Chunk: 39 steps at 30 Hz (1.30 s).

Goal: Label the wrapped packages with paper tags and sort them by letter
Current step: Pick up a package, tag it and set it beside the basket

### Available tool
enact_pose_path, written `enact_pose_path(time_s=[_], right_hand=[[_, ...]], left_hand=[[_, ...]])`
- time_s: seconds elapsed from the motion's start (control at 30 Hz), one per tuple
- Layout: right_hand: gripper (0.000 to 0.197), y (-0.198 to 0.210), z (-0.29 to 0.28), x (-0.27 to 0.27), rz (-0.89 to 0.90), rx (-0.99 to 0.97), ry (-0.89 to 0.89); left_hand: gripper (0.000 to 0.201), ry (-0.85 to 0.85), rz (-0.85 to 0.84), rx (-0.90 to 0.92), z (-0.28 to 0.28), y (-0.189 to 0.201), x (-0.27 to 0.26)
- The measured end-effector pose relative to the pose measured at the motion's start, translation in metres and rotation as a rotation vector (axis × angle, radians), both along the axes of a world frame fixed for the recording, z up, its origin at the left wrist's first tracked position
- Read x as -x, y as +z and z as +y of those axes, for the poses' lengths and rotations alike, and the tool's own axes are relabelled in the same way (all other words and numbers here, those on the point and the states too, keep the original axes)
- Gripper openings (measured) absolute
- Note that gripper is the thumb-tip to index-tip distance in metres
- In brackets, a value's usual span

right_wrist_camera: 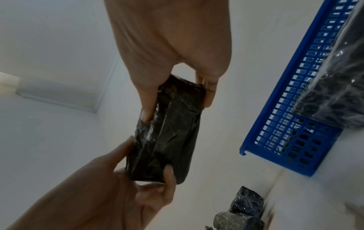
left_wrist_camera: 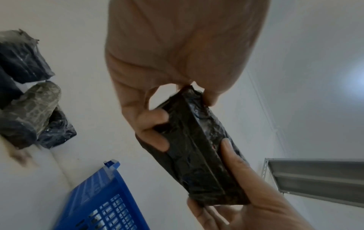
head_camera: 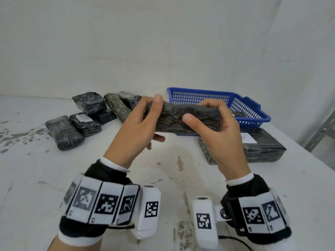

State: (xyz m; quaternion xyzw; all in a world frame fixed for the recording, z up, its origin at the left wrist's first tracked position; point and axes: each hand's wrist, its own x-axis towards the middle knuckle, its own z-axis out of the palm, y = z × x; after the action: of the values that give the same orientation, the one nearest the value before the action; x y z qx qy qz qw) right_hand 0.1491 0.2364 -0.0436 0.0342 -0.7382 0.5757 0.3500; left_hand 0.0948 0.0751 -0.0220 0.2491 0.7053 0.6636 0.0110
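- Package (head_camera: 183, 119), dark and plastic-wrapped, held up in the air above the desk (head_camera: 163, 169), lengthwise between both hands.
- Left hand (head_camera: 143, 127) curled round the package's left end, thumb up over the top edge, fingers underneath.
- Right hand (head_camera: 217, 131) curled round the package's right end, thumb pressed on the near face, fingers wrapped over the far side.
- Seen from the left wrist, same package (left_wrist_camera: 199, 149) running away from the left hand (left_wrist_camera: 177, 54) to the right hand (left_wrist_camera: 246, 194), fingertips (left_wrist_camera: 155, 118) gripping its side.
- Seen from the right wrist, package (right_wrist_camera: 167, 132) pinched near its end by the right hand (right_wrist_camera: 173, 46), with the left hand (right_wrist_camera: 122, 186) cupping the far end.
- Just behind the held package, blue basket (head_camera: 253, 109) on the desk, something dark lying inside.
- Beside the basket's near edge, under the right hand, large flat wrapped package (head_camera: 262, 147) bearing a white paper tag (head_camera: 248, 138).
- Farther left, a cluster of wrapped packages (head_camera: 90, 118) on the desk, one of them carrying a white tag (head_camera: 83, 118).
- Desk surface white, stained with grey blotches at left.
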Motion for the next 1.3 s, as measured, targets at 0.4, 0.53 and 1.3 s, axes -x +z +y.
enact_pose_path(time_s=[0.4,0.53,1.3], right_hand=[[0.057,0.002,0.002,0.004,-0.005,0.304,0.146],[0.048,0.003,-0.001,0.002,-0.033,0.26,0.155],[0.03,0.003,-0.002,-0.003,-0.082,0.238,0.148]], left_hand=[[0.069,-0.084,-0.171,-0.28,0.001,-0.003,0.012],[0.049,-0.068,-0.184,-0.273,0.0,-0.003,0.012],[0.078,0.038,-0.145,-0.349,0.003,-0.006,0.011]])
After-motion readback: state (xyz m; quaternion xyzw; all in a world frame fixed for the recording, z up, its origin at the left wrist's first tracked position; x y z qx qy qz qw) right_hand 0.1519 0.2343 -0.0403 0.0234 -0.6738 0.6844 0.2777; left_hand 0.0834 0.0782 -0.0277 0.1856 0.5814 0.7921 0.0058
